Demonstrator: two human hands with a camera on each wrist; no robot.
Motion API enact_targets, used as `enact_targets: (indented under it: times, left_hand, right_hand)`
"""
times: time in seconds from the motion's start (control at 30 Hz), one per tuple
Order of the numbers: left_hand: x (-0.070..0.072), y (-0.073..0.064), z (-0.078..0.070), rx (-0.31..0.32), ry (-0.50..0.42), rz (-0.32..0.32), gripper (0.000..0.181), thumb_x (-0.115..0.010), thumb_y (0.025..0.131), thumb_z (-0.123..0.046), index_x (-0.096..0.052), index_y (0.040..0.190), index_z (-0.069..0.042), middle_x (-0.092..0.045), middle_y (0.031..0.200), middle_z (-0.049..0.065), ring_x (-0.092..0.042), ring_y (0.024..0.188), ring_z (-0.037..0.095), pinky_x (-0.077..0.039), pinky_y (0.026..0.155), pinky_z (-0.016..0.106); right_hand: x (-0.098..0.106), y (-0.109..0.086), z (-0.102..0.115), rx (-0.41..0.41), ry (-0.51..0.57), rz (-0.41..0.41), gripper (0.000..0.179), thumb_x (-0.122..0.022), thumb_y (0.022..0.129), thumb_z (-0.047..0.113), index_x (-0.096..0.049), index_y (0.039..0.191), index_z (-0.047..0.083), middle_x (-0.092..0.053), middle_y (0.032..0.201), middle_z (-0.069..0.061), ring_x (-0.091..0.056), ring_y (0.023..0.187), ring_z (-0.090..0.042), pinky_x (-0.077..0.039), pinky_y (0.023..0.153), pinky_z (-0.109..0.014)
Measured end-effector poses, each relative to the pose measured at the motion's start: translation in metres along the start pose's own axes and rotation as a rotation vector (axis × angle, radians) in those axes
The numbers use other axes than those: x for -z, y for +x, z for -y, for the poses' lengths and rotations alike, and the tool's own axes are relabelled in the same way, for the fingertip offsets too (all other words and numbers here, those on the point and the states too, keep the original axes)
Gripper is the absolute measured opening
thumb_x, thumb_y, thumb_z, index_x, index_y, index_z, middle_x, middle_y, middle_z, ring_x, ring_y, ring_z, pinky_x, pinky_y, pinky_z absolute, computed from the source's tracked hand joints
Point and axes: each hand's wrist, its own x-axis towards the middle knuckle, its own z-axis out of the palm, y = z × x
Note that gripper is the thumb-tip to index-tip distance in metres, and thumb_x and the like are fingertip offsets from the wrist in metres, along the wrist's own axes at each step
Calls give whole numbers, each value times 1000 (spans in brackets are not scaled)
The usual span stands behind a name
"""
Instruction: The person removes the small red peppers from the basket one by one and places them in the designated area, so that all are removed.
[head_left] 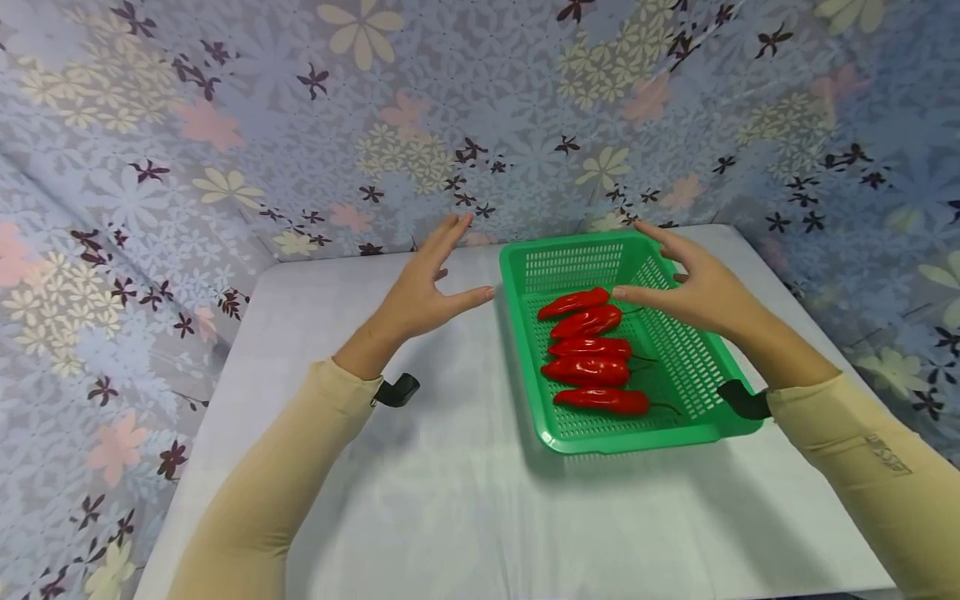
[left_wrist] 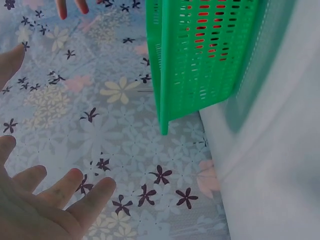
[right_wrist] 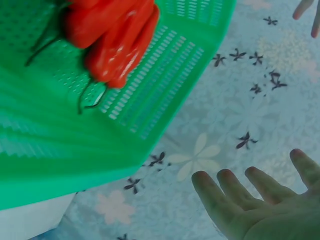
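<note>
In the head view a green plastic basket stands on the white-covered table. Several red peppers lie side by side in it, their thin stems toward the right. My left hand is raised left of the basket, fingers spread and touching nothing. Above the basket's right side hovers my right hand, its fingers extended and holding nothing. The left wrist view shows the basket's slotted side wall apart from the left fingers. In the right wrist view the peppers are seen inside the basket, and the right fingers stay clear of its rim.
Floral-patterned cloth hangs behind and at both sides of the table. White cloth covers the tabletop, which extends left and in front of the basket. Dark wrist mounts stick out from both beige sleeves.
</note>
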Motion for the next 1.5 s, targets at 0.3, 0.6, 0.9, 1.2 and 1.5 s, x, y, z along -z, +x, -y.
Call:
enact_targets:
  times: [0.3, 0.6, 0.9, 1.2, 1.5]
  left_hand:
    - [-7, 3, 3, -22, 0, 13, 92, -75, 89, -48, -13, 157, -51, -6, 163, -22, -9, 149, 3, -38, 109, 51]
    - [-11, 3, 5, -27, -9, 22, 93, -76, 89, -46, -13, 157, -51, -5, 164, -21, -9, 149, 5, -37, 110, 52]
    - [-18, 4, 5, -25, -21, 39, 91, -75, 90, -46, -15, 158, -49, -3, 164, -21, -6, 149, 3, -36, 111, 51]
    - [-21, 5, 7, -30, -28, 42, 91, -75, 90, -46, -14, 157, -50, -3, 164, -21, -8, 149, 3, -36, 111, 51]
    - [-25, 5, 5, -27, -47, 54, 91, -76, 90, -45, -15, 158, -48, -5, 165, -18, -10, 149, 5, -36, 111, 50]
  right_hand:
    - [8, -22, -37, -63, -1, -20, 93, -76, 89, 44, -20, 162, 33, -15, 166, -10, -21, 146, -47, -26, 106, -72]
    - [5, -55, -91, -99, 47, -32, 88, -73, 94, 34, -19, 162, 31, -13, 166, -13, -22, 143, -55, -27, 102, -76]
    - [-14, -86, -133, -144, 152, -12, 81, -66, 100, 29, -14, 163, 34, -6, 167, -13, -22, 140, -58, -29, 91, -82]
    - [-25, -98, -146, -152, 245, 2, 75, -60, 104, 26, -14, 163, 31, -1, 168, -12, -13, 140, -63, -26, 90, -83]
    - [-27, -99, -144, -172, 238, 14, 75, -62, 102, 32, -16, 162, 36, -4, 168, -9, -16, 140, -61, -25, 90, -83]
